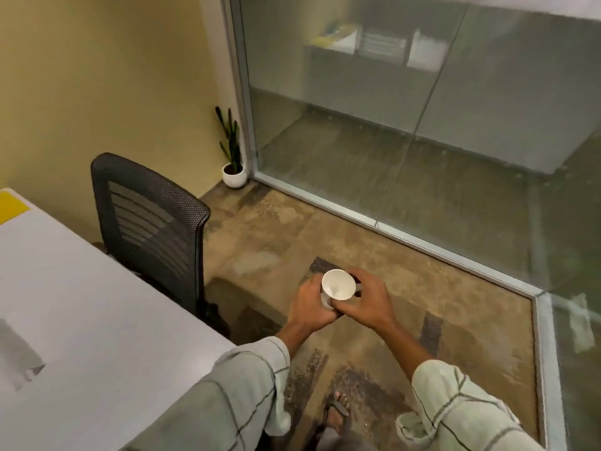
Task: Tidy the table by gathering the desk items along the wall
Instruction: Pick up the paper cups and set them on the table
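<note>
A white cup [338, 284], empty inside, is held out over the carpeted floor, to the right of the white table [81, 304]. My left hand [310, 302] wraps its left side and my right hand [367, 297] wraps its right side and bottom. A small dark object shows under the cup between my hands; I cannot tell what it is. Both forearms wear pale checked sleeves.
A black mesh chair [149, 222] stands at the table's right edge. A potted plant [233, 170] sits in the corner by the yellow wall. A glass partition [422, 125] with a metal frame runs along the right. A yellow item [11, 205] lies at the table's far end.
</note>
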